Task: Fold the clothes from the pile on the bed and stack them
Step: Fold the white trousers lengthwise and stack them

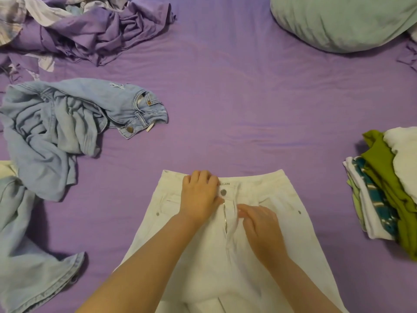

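Right now the white jeans [228, 233] lie flat at six o'clock on the purple bed [237, 98], waistband pointing to twelve, fly open with the zipper teeth showing. The left hand [199, 195] presses the waistband beside the metal button, fingers curled over the top edge; probably it pins the cloth so the fly cannot slide. The right hand [259, 224] pinches the fly flap just beside the zipper, seemingly to close or smooth it before folding. So each hand's grip is closed on the jeans.

A label inside the waistband reads partly "…CLAIRE"; the first letters hide behind a finger.

At nine o'clock the unfolded pile waits: light blue jeans [74, 114] crumpled among other denim. At three o'clock sits the folded stack [383, 195], green and white on top. A pale green pillow [338, 21] rests at one o'clock.
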Action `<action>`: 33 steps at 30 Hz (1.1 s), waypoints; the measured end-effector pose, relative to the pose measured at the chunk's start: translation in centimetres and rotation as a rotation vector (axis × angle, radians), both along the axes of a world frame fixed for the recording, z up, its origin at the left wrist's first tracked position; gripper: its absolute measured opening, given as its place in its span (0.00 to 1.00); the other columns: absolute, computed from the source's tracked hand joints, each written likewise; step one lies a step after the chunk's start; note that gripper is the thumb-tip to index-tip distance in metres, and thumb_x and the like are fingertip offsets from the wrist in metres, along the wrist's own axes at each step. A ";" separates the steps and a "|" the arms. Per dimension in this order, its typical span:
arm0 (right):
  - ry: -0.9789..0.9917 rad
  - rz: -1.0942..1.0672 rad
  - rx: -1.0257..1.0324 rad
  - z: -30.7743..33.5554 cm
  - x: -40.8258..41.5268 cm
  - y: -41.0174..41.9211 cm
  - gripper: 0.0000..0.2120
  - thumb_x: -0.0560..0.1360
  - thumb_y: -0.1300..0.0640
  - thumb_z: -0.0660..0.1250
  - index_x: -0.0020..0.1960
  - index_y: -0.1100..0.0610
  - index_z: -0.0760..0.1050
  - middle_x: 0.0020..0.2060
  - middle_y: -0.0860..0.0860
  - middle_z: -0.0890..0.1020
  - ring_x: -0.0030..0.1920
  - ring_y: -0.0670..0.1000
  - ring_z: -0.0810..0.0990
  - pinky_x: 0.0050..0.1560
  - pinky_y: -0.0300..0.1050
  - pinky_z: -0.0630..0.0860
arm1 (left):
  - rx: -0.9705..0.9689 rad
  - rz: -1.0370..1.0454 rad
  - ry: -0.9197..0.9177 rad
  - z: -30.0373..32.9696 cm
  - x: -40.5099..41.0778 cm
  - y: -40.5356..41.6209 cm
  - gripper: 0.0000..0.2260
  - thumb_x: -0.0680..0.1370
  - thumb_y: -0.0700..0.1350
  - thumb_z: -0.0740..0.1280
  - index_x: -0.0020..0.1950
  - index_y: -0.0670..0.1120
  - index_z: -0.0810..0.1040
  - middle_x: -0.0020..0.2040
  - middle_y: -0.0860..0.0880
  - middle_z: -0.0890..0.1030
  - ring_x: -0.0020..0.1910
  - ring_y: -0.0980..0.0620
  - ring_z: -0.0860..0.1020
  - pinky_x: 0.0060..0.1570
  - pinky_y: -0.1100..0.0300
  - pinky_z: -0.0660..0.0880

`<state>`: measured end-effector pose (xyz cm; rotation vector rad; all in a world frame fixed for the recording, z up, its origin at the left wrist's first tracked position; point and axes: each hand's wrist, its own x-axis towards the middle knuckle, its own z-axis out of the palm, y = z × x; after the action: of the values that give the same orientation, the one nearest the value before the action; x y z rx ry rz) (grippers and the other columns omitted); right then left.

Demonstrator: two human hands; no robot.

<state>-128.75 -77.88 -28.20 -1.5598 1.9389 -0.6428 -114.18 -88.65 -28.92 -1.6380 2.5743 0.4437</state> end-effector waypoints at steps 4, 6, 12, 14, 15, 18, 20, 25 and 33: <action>0.258 0.206 0.062 -1.0 -0.1 1.7 0.21 0.74 0.57 0.54 0.63 0.55 0.76 0.60 0.47 0.79 0.62 0.48 0.77 0.68 0.48 0.59 | 0.032 -0.010 0.164 0.4 0.0 2.4 0.05 0.76 0.47 0.67 0.50 0.49 0.79 0.49 0.52 0.76 0.54 0.48 0.71 0.49 0.59 0.59; 0.373 0.275 0.083 -1.2 -0.2 2.1 0.23 0.74 0.53 0.53 0.64 0.56 0.76 0.62 0.49 0.78 0.62 0.48 0.77 0.66 0.53 0.59 | 0.144 -0.007 0.236 0.4 0.7 3.8 0.06 0.76 0.49 0.67 0.51 0.52 0.80 0.52 0.55 0.76 0.59 0.52 0.67 0.53 0.62 0.57; 0.456 0.265 0.204 -0.6 0.6 2.6 0.25 0.77 0.49 0.51 0.67 0.58 0.73 0.65 0.51 0.76 0.66 0.51 0.74 0.68 0.56 0.54 | 0.318 -0.054 0.266 0.7 1.9 5.6 0.08 0.76 0.55 0.67 0.53 0.58 0.83 0.65 0.57 0.71 0.70 0.53 0.58 0.66 0.63 0.52; 0.453 0.255 0.262 -0.4 1.1 3.4 0.27 0.77 0.46 0.51 0.67 0.59 0.73 0.65 0.52 0.76 0.67 0.53 0.72 0.68 0.56 0.54 | 0.325 -0.069 0.247 0.8 1.9 5.7 0.08 0.76 0.55 0.67 0.53 0.58 0.83 0.67 0.57 0.70 0.72 0.51 0.56 0.67 0.62 0.51; 0.461 0.259 0.276 -0.4 1.2 3.8 0.28 0.77 0.44 0.51 0.67 0.59 0.73 0.65 0.52 0.76 0.67 0.54 0.72 0.67 0.57 0.55 | 0.332 -0.083 0.234 0.9 1.9 5.7 0.09 0.76 0.54 0.67 0.53 0.58 0.83 0.68 0.56 0.69 0.72 0.50 0.56 0.68 0.61 0.51; 0.486 0.256 0.303 -0.4 1.5 4.6 0.28 0.77 0.42 0.50 0.67 0.58 0.73 0.66 0.52 0.76 0.68 0.55 0.72 0.67 0.57 0.55 | 0.336 -0.127 0.191 0.9 1.9 5.6 0.09 0.76 0.54 0.67 0.54 0.59 0.83 0.69 0.56 0.68 0.73 0.49 0.54 0.68 0.60 0.50; 0.494 0.234 0.319 -0.2 1.8 4.6 0.28 0.79 0.42 0.46 0.67 0.55 0.73 0.66 0.51 0.76 0.68 0.55 0.72 0.67 0.57 0.55 | 0.323 -0.128 0.176 0.9 1.8 5.7 0.09 0.75 0.56 0.67 0.54 0.60 0.83 0.69 0.56 0.68 0.72 0.50 0.55 0.68 0.60 0.50; 0.507 0.211 0.404 -0.1 2.4 4.8 0.33 0.80 0.39 0.37 0.68 0.54 0.72 0.66 0.53 0.75 0.67 0.57 0.72 0.67 0.59 0.57 | 0.273 -0.122 0.140 0.6 1.4 6.1 0.07 0.74 0.55 0.68 0.49 0.58 0.83 0.66 0.56 0.68 0.71 0.50 0.57 0.71 0.53 0.51; 0.475 0.122 0.491 -0.3 3.5 5.3 0.37 0.78 0.36 0.34 0.70 0.54 0.69 0.68 0.57 0.73 0.68 0.58 0.72 0.66 0.63 0.65 | 0.222 0.038 0.325 0.1 1.1 6.9 0.04 0.75 0.49 0.70 0.45 0.53 0.85 0.60 0.54 0.73 0.63 0.51 0.63 0.66 0.56 0.60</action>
<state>-125.24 -72.58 -28.48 -1.5752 2.0936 0.2749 -113.06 -81.74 -28.86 -1.6562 2.5874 1.0376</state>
